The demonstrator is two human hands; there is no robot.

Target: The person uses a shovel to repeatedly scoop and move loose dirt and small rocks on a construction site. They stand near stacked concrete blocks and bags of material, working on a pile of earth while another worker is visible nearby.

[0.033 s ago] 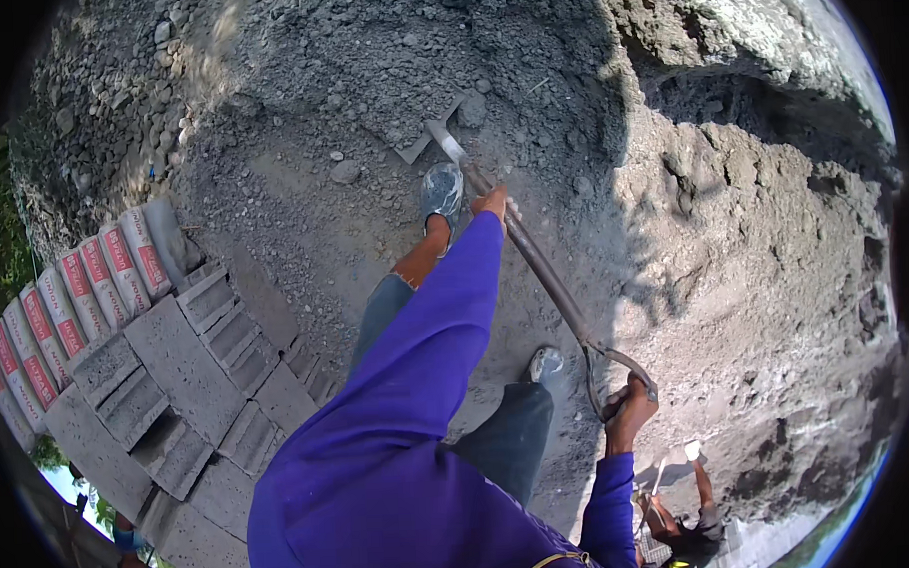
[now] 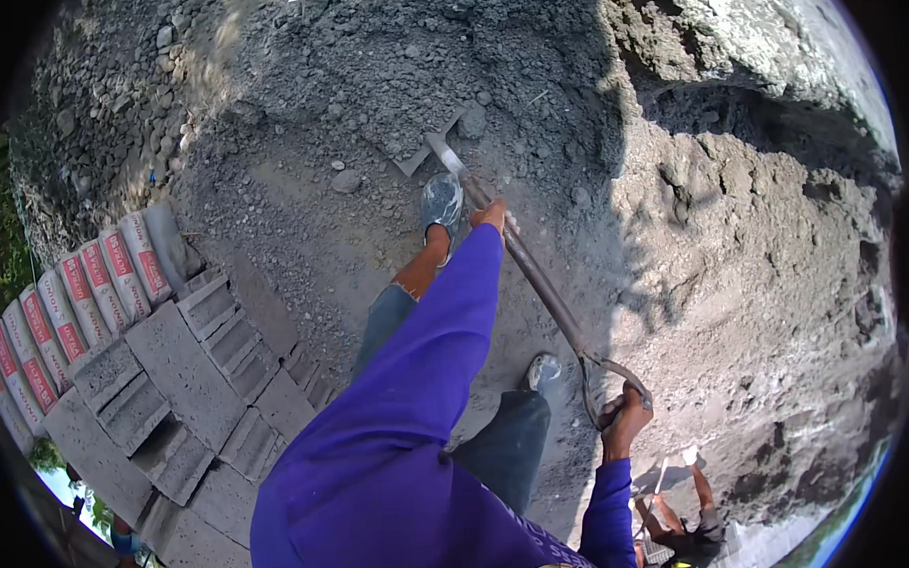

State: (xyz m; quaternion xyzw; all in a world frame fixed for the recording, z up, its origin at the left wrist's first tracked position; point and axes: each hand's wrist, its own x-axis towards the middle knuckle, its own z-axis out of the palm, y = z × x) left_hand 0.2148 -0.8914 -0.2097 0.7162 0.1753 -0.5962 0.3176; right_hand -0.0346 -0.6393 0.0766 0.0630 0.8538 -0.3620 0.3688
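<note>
A shovel (image 2: pixel 550 291) with a worn metal shaft slants across the middle of the view. Its blade (image 2: pixel 410 165) lies low against the loose grey gravel mix (image 2: pixel 368 97), partly covered by it. My left hand (image 2: pixel 489 216) is closed around the shaft a short way above the blade. Further back, my right hand (image 2: pixel 624 418) grips the D-shaped handle (image 2: pixel 633 378) at the shovel's end. Purple sleeves cover both my arms. One of my shoes (image 2: pixel 442 201), smeared with grey, stands close behind the blade; the other shoe (image 2: pixel 544 371) is further back, left of the handle.
Stacked concrete blocks (image 2: pixel 192 368) stand at my left, with a row of cement bags (image 2: pixel 94 287) beyond them. Loose stones (image 2: pixel 118 105) lie far left. A rough, sunlit grey mound (image 2: pixel 764 253) rises on the right. Another person (image 2: pixel 688 521) works at the lower right.
The shovel, my hands and my feet appear very slightly lower in the view. Both hands keep their places on the shovel.
</note>
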